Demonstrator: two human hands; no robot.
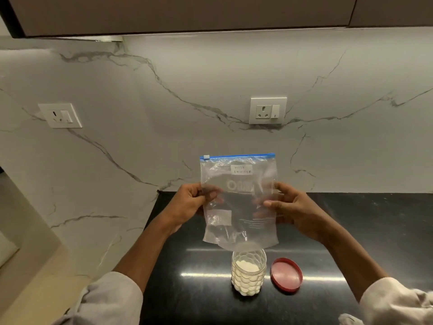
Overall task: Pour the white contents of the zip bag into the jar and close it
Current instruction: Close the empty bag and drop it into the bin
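Note:
A clear zip bag (pixel 239 202) with a blue zip strip along its top hangs upright above the counter and looks nearly empty. My left hand (pixel 189 202) pinches its left edge and my right hand (pixel 288 207) pinches its right edge. Right below the bag's bottom stands an open clear jar (pixel 248 273) holding white powder. The jar's red lid (pixel 286 274) lies upside down on the counter just to the right of the jar, apart from it.
The black counter (pixel 199 289) ends at a marble wall on the left and behind. Two wall sockets (pixel 267 110) (pixel 60 115) sit on the backsplash. A dark cabinet (pixel 187 12) hangs overhead.

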